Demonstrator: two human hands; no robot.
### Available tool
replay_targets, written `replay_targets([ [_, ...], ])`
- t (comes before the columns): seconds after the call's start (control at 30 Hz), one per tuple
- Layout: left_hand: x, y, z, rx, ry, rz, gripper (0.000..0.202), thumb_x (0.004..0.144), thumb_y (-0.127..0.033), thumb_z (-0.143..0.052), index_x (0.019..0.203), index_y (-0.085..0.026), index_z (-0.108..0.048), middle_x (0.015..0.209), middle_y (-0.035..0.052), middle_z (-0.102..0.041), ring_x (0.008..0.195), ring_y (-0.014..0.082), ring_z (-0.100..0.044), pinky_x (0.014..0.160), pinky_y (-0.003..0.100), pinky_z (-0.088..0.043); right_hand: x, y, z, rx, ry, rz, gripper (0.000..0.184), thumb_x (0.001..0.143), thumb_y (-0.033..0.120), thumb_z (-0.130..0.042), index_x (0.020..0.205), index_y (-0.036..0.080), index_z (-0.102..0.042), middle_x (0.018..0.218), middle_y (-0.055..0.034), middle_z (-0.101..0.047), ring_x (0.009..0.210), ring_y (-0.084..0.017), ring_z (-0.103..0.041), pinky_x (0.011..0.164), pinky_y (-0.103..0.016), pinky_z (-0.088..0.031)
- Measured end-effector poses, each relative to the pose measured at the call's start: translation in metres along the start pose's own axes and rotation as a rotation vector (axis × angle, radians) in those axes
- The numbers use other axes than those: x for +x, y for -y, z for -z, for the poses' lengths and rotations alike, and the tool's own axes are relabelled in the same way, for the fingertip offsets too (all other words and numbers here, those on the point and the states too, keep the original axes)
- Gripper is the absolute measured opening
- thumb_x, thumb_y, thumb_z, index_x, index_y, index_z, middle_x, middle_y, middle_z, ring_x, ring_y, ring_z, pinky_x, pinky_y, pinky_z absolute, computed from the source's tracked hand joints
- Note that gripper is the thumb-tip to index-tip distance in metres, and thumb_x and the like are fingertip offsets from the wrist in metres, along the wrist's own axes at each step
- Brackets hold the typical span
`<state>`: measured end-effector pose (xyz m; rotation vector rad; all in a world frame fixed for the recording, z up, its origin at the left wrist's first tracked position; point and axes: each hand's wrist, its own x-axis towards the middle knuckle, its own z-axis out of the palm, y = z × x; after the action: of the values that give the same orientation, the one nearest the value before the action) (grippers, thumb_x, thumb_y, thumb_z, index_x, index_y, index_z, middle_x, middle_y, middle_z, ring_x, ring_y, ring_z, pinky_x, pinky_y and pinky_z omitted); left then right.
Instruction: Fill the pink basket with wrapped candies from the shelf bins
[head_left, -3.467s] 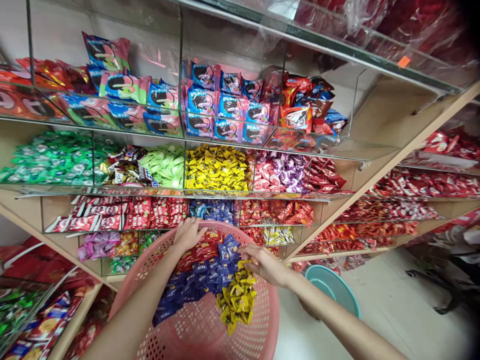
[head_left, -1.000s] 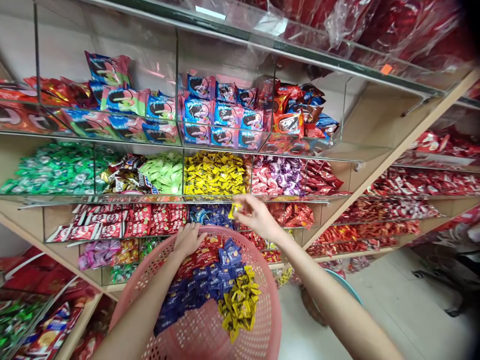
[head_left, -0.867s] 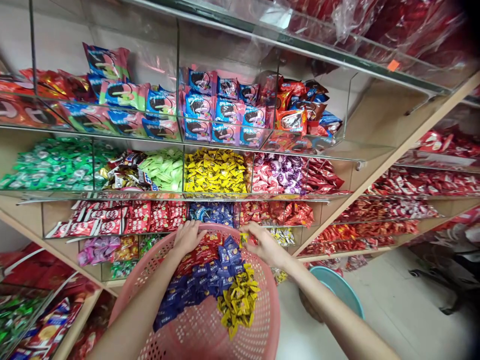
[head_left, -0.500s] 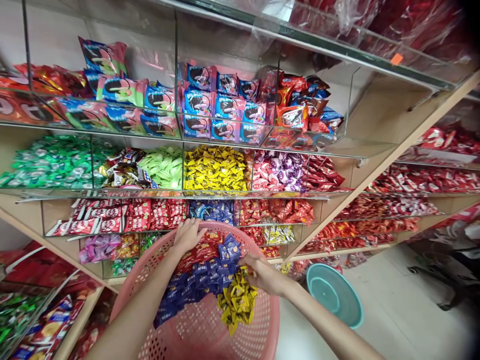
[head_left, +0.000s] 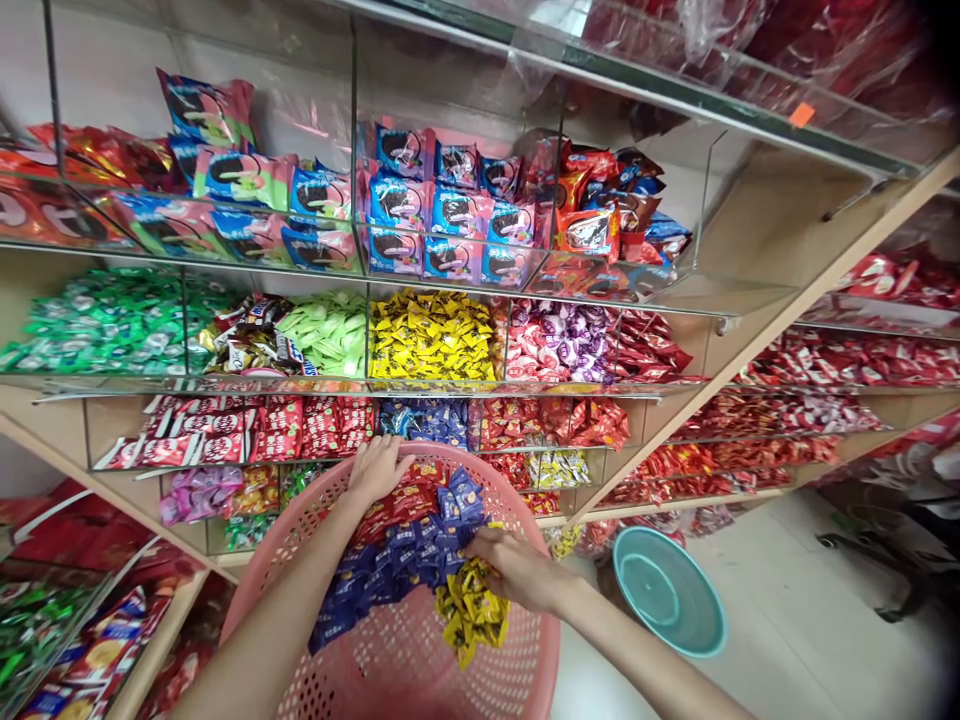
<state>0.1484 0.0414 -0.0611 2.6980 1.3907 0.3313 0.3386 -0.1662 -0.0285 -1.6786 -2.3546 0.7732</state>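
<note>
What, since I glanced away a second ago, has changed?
The right hand came down from the shelf into the basket and now digs into the yellow candies. The left hand stayed on the basket's far rim; the blue candies did not move.

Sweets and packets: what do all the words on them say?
No text can be read for sure.
red wrappers: white logo, too blurred.
blue cookie packs: print too small.
yellow sweets in the pink basket: dark marks, unreadable.
blue sweets: too small.
orange tag on the top shelf edge: no writing can be made out.
</note>
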Motion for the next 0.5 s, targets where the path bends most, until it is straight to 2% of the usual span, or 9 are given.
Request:
replay_targets([
  [0.27,0.0,0.0,-0.001,0.016,-0.004,-0.008,0.042,0.087,-0.047,-0.031,0.111,-0.019,-0.052,0.108,0.0097,-0.058,0.101,0.0251,-0.047,0.084,0.038,-0.03,-0.001,-0.003,-0.007,-0.1,0.028,-0.037,0.035,0.069,0.013,-0.056,0.103,0.021,-0.061,0.101,-0.0072,-0.059,0.099,-0.022,-0.054,0.085,-0.031,-0.038],
  [0.4,0.0,0.001,-0.002,0.011,-0.015,-0.008,0.042,0.087,-0.048,-0.031,0.109,-0.018,-0.052,0.106,0.0095,-0.059,0.101,0.0248,-0.047,0.085,0.037,-0.03,-0.002,0.0,0.003,-0.101,0.018,-0.03,0.029,0.071,0.015,-0.057,0.1,0.02,-0.061,0.1,-0.0075,-0.058,0.098,-0.022,-0.053,0.083,-0.03,-0.039],
  [0.5,0.0,0.001,-0.003,0.001,-0.014,0.0,0.043,0.086,-0.05,-0.031,0.107,-0.019,-0.052,0.105,0.0095,-0.059,0.102,0.0246,-0.047,0.086,0.037,-0.03,0.002,0.003,0.018,-0.075,-0.042,0.01,0.024,0.075,0.017,-0.056,0.098,0.019,-0.06,0.099,-0.0075,-0.058,0.096,-0.02,-0.054,0.081,-0.028,-0.041],
])
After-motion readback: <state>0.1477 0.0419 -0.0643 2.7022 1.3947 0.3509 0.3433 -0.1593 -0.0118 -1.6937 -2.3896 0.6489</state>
